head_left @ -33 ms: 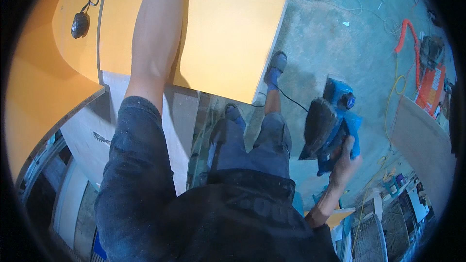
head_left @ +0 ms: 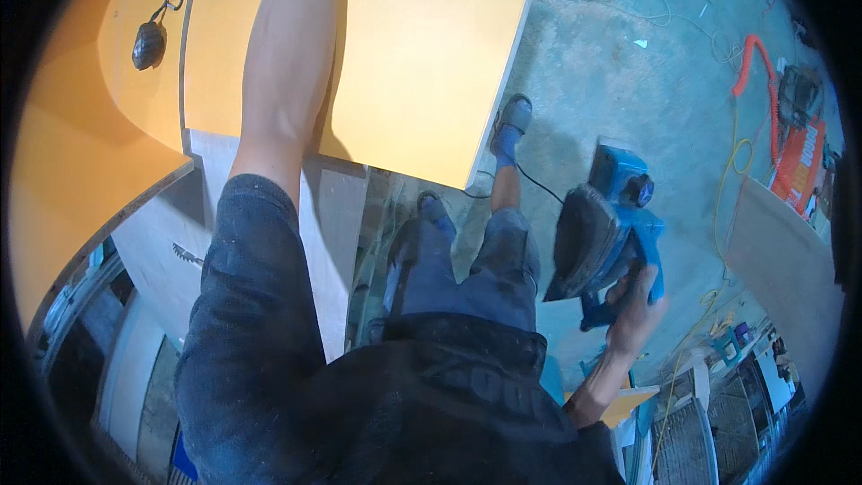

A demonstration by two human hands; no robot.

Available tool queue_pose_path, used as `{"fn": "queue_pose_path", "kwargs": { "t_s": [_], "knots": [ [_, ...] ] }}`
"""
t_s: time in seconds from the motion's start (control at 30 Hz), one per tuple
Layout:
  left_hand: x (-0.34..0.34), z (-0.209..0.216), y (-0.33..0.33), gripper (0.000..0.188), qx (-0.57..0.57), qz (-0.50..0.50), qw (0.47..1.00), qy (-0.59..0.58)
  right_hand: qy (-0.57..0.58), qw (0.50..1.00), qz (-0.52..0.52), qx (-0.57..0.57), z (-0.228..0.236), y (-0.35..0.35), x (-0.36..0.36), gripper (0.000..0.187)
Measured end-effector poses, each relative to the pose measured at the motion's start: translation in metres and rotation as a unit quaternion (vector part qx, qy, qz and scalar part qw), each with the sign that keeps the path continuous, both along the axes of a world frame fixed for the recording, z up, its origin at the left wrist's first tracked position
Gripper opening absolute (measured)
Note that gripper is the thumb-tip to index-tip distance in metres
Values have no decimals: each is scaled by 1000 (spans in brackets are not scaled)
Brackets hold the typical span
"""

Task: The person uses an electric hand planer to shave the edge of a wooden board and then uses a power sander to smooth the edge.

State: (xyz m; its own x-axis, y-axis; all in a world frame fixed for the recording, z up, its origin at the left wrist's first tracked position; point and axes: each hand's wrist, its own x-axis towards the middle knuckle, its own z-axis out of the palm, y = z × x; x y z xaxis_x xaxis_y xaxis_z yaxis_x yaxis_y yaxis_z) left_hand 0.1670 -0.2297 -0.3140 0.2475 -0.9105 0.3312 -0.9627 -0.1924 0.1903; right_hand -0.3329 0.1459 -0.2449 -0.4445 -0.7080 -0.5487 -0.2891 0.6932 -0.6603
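My right hand (head_left: pixel 633 310) is closed around the rear handle of a blue electric planer (head_left: pixel 620 229). I hold the planer up off the floor to the right of my legs, tilted, with its dark side facing left. A black cord (head_left: pixel 539 181) trails from it toward the orange-yellow board (head_left: pixel 422 63). My left arm (head_left: pixel 283 81) stretches forward over that board, and the left hand lies beyond the upper edge, hidden from view.
A black pouch with a carabiner (head_left: pixel 148 45) rests on the curved orange board (head_left: pixel 99 139) at left. On the floor at right are a red coiled hose (head_left: pixel 750 63), a yellow hose (head_left: pixel 718 202) and an orange box (head_left: pixel 802 162). A grey panel (head_left: pixel 781 256) leans at far right.
The planer in my right hand has shifted slightly to the left and tilted a little. My left arm has stayed where it was.
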Motion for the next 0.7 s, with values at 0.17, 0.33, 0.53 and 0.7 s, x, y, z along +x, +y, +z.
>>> {"fn": "queue_pose_path", "kwargs": {
  "t_s": [0.17, 0.33, 0.53, 0.7],
  "knots": [
    [-3, 7, 0, 80, 2, -18, 1000, 15, -286, 955, -77, -10, 15, 46, 44, 58],
    [-5, 1, -1, 76, -8, -8, 1000, -1, -439, 894, -89, 34, 5, 61, 79, 60],
    [1, 6, -1, 72, -25, 6, 999, -22, -478, 870, -107, 57, 2, 44, 95, 53],
    [-19, 12, -2, 67, -30, 41, 999, 18, -478, 872, -98, 35, -1, 25, 102, 46]
  ]
}}
